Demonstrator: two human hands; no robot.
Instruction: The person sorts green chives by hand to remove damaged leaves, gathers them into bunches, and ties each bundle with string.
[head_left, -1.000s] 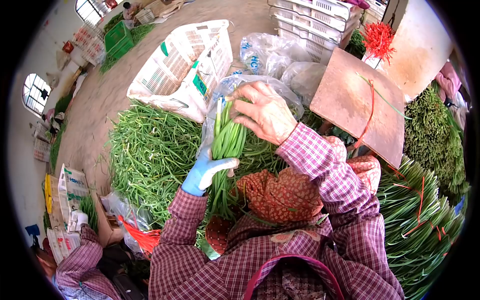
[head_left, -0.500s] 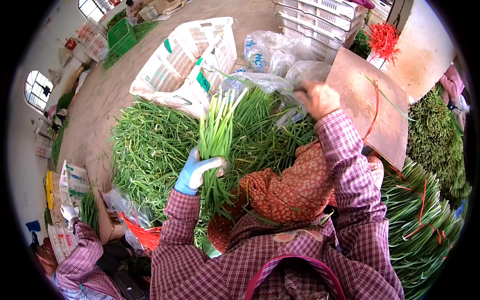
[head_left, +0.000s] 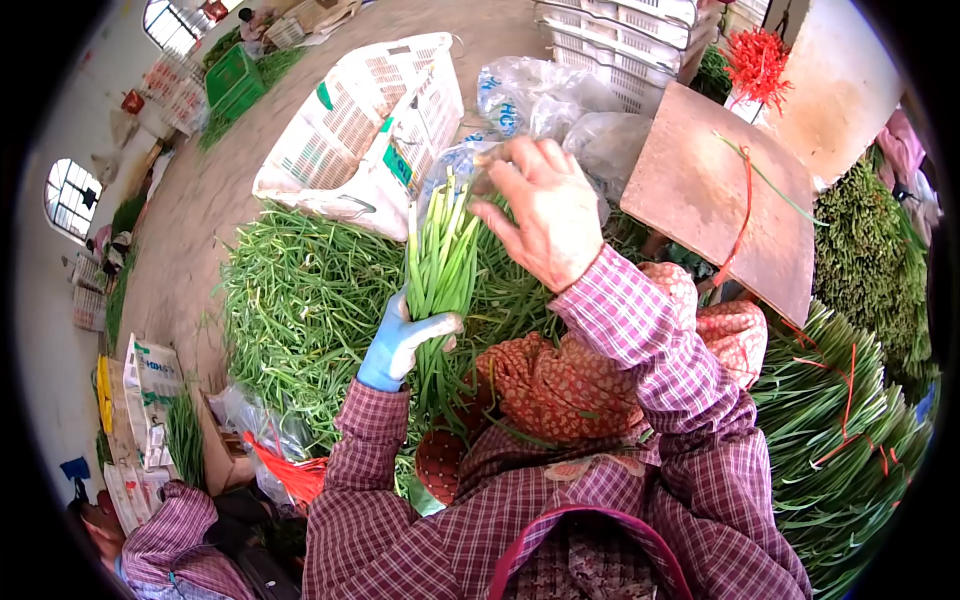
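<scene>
Am counting one blue-and-white-gloved left hand [head_left: 402,347], one bare right hand [head_left: 548,212], one held green-stalk bundle [head_left: 440,268], one square brown board [head_left: 715,190], two arched barred windows [head_left: 72,198].

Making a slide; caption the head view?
Gloved left hand holds green stalks, bare right hand near their pale ends.

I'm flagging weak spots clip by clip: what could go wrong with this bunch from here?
The bunch shows no tie and sits in the gloved left hand, so stalks might slip out and drop into the loose pile if that grip slackens.

The right hand is close to the pale stalk ends, so a hard tug could snap or pull some askew; whether it touches them is unclear.
</scene>
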